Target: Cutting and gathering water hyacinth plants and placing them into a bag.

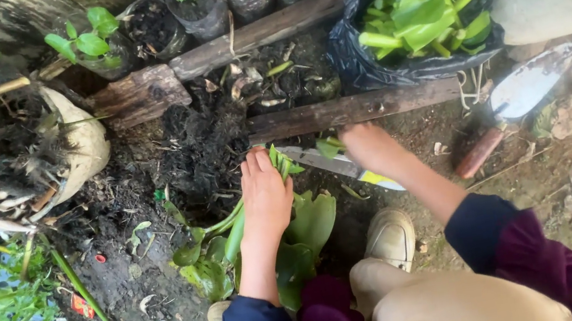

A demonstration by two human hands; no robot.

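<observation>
black bag of cut greens, trowel, wooden planks, potted seedlings

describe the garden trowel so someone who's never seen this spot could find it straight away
Start at the black plastic bag full of cut green stems at upper right. Just below and right of it, on the stony ground, lies the trowel, right of the right hand. Its pale metal blade and reddish-brown handle set it apart from the dark wooden planks nearby.
</observation>
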